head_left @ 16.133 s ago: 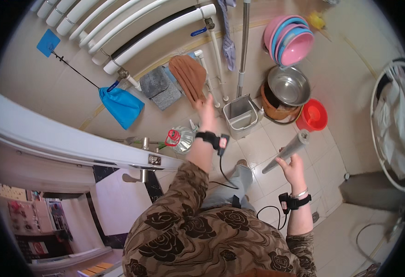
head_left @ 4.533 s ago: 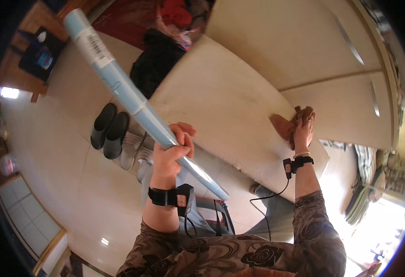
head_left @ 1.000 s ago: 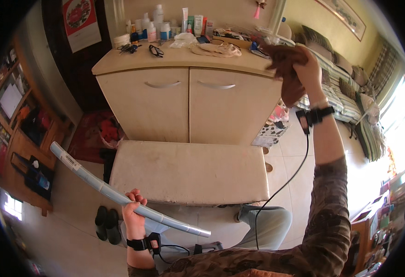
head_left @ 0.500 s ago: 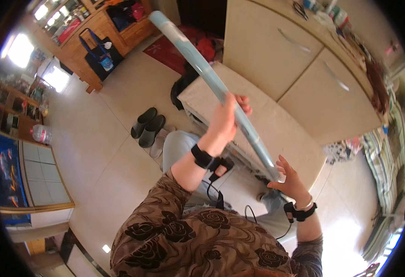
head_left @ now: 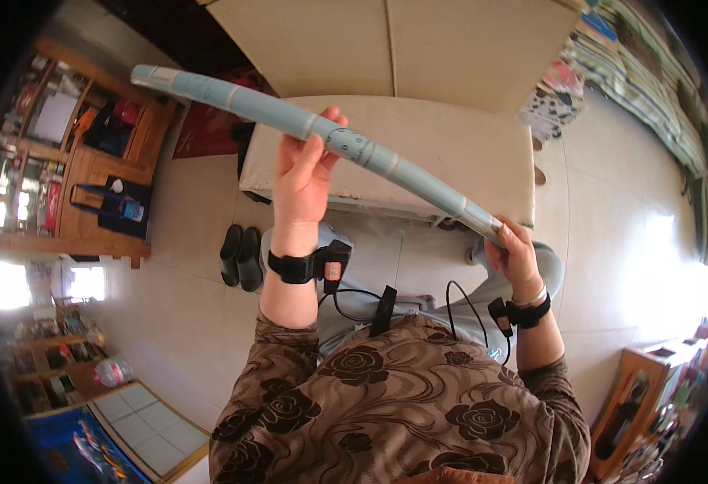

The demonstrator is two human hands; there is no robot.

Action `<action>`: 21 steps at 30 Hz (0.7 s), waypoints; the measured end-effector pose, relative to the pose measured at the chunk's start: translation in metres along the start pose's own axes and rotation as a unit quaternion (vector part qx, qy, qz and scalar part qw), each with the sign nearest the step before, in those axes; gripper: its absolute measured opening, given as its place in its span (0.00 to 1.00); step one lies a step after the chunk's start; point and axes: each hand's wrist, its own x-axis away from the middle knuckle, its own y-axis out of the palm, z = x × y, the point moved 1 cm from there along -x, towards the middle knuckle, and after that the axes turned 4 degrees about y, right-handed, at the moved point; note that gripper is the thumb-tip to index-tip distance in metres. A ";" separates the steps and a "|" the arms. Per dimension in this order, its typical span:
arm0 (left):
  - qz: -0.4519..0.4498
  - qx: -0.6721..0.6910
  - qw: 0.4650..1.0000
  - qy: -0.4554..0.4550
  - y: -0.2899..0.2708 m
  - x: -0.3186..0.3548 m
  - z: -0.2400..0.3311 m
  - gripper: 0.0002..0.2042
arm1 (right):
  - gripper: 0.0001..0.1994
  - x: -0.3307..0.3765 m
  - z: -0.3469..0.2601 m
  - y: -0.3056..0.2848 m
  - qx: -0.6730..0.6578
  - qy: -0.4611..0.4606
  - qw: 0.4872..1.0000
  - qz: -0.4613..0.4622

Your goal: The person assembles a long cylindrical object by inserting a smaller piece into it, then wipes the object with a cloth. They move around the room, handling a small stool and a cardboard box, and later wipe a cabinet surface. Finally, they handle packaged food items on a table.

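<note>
A long, thin light-blue roll of sheet material slants across in front of me, its far end up at the left and its other end lower at the right. My left hand is closed round it near the middle, thumb on the near side. At the lower right end my right hand grips the roll with thumb and fingers. Both wrists wear black straps with cables. Beneath the roll stands a low table with a cream top, and the roll is held above it.
A cream cabinet rises behind the table. Dark slippers lie on the tiled floor to the left. Farther left are a wooden cabinet with a hanging bag and a large plastic bottle. Wooden shelving stands at lower right.
The roll has swung to a flatter slant. My right hand, its fingers spread by the roll's end before, has closed on that end. The whole view has turned towards the table.
</note>
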 end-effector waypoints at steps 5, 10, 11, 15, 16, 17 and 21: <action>0.002 -0.037 0.999 0.026 -0.012 -0.002 -0.001 0.16 | 0.29 0.004 0.004 0.011 -0.138 0.029 0.990 0.008; 0.043 -0.007 0.999 -0.008 -0.042 -0.008 -0.002 0.17 | 0.32 0.008 -0.014 0.020 -0.241 -0.105 0.956 -0.132; 0.065 0.005 0.998 -0.020 -0.050 -0.009 -0.004 0.17 | 0.33 0.009 -0.021 0.024 -0.239 -0.153 0.942 -0.177; 0.083 0.104 0.987 -0.089 -0.084 -0.008 -0.020 0.17 | 0.29 0.018 -0.048 0.043 -0.230 -0.197 0.930 -0.207; 0.087 0.127 0.982 -0.106 -0.091 -0.008 -0.027 0.18 | 0.30 0.019 -0.054 0.048 -0.244 -0.197 0.923 -0.222; 0.129 0.145 0.973 -0.128 -0.098 -0.009 -0.031 0.18 | 0.28 0.019 -0.060 0.055 -0.214 -0.223 0.924 -0.224; 0.045 0.229 0.955 -0.180 -0.108 -0.006 -0.050 0.19 | 0.27 0.022 -0.073 0.072 -0.159 -0.225 0.934 -0.225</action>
